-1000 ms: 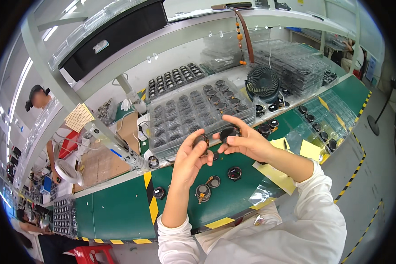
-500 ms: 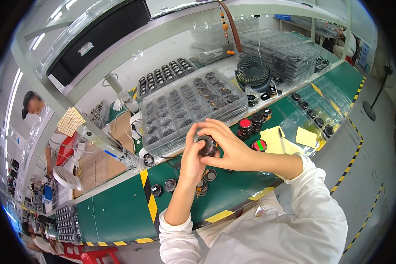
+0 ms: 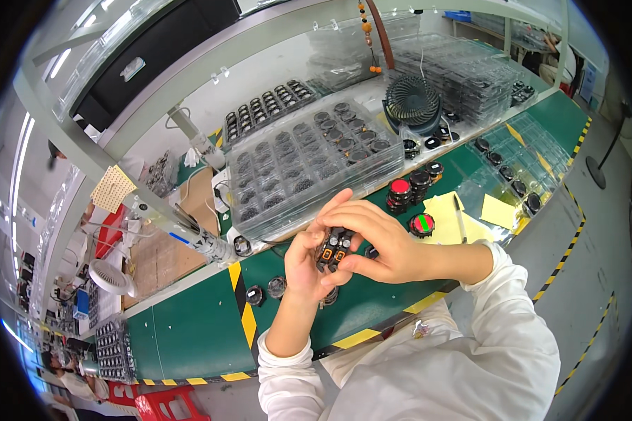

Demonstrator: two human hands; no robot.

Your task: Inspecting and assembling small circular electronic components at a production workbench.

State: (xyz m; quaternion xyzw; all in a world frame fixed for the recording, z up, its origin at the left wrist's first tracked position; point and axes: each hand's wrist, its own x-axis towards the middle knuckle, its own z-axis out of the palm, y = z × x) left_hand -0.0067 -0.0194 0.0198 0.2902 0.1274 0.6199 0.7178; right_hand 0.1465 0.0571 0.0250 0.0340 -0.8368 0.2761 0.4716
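Hands (image 3: 383, 245) clasping black modules (image 3: 335, 248), apparently two

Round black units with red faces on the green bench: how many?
2: the red-topped unit atop a stack beyond the right hand; the red-and-green unit by the yellow paper sheets. More may be hidden.

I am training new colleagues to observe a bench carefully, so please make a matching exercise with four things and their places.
Things:
1. Dark pieces with orange marks
2. Pen
3. Dark fan
4. White fan

Places:
A. Lying on yellow paper
B. Left of the brown board
C. Between the left hand and the right hand
D. Between the large clear tray and the stacked trays

Pairs: 1-C, 2-A, 3-D, 4-B
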